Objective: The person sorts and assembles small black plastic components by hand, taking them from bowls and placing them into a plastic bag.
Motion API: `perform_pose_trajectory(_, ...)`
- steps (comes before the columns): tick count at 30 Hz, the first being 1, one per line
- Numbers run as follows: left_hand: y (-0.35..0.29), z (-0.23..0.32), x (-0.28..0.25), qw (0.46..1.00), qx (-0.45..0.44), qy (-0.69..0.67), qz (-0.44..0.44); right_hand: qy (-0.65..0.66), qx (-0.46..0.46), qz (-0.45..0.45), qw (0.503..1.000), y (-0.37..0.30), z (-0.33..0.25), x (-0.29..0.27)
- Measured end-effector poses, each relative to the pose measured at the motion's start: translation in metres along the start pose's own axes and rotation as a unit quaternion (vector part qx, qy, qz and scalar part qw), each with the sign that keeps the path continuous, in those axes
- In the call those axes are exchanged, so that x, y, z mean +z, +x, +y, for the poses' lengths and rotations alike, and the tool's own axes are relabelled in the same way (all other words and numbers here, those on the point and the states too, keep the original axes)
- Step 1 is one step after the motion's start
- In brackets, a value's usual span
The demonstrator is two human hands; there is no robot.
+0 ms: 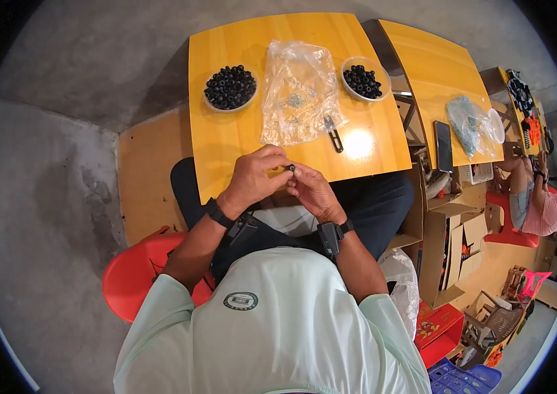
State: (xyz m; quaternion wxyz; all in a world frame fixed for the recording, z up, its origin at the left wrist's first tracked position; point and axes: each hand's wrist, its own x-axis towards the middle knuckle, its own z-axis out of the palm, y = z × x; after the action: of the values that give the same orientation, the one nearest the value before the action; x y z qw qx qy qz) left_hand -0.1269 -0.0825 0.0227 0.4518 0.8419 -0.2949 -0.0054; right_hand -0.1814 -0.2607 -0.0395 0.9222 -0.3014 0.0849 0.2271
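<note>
One black bead (291, 168), pinched between my left hand (255, 177) and right hand (316, 194), at the table's (235, 151) near edge! Left bowl (230, 110) and right bowl (386, 81) both hold plenty more; this one's mid-job, I'd judge, and which bowl is finished (if either) I can't tell.
</note>
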Motion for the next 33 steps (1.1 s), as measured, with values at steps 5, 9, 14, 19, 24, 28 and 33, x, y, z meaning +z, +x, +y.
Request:
perform_pose_trajectory(5,0.002,0.000,-0.005,1.000,0.005,-0.018,-0.007,-0.024,0.002,0.010,1.000,0.002,-0.003,0.001)
perform_pose_trajectory(9,0.002,0.000,-0.004,0.999,0.007,-0.034,0.023,-0.022,0.003,-0.003,1.000,0.003,-0.005,0.005)
perform_pose_trajectory(14,0.002,-0.002,-0.004,0.999,0.014,-0.028,0.015,-0.030,0.003,-0.004,1.000,0.005,-0.005,0.005)
perform_pose_trajectory(19,0.004,-0.003,-0.003,0.999,0.016,-0.043,0.014,-0.046,0.001,0.009,0.999,0.009,-0.006,0.003)
perform_pose_trajectory(24,0.021,-0.031,-0.024,0.994,-0.050,-0.077,0.055,-0.039,-0.005,-0.006,0.999,0.019,-0.015,-0.006)
perform_pose_trajectory(28,0.059,-0.078,-0.066,0.988,-0.052,0.033,0.142,0.017,-0.005,-0.033,0.999,0.023,-0.018,-0.018)
perform_pose_trajectory(33,0.097,-0.108,-0.092,0.972,-0.079,0.198,0.099,0.070,-0.024,-0.059,0.996,0.026,-0.017,-0.023)
